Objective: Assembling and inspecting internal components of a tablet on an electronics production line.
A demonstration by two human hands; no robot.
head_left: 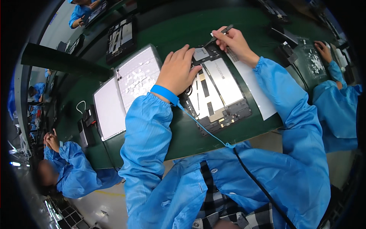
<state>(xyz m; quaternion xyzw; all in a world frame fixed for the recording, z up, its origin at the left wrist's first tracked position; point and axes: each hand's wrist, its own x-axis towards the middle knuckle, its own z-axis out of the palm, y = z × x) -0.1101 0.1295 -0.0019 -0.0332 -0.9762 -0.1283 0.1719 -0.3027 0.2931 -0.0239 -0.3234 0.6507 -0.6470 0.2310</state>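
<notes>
An opened tablet [231, 84] with silver battery cells and black circuit parts lies on the green bench in front of me. My left hand [177, 70] rests on its upper left edge, fingers stretched and holding nothing. Dark tweezers [226, 30] are pinched in my right hand [235, 42]. Their tip points down at a grey rectangular plate [200, 54] near the tablet's top edge; I cannot tell whether it touches. A blue wrist strap [164, 94] with a coiled cord circles my left wrist.
An open booklet [110, 104] with small white pieces on its sheet lies left. White paper [263, 100] extends from under the tablet's right side. Another opened tablet [121, 40] lies at far left. Black boxes with cables [286, 53] stand right. Co-workers in blue sit on both sides.
</notes>
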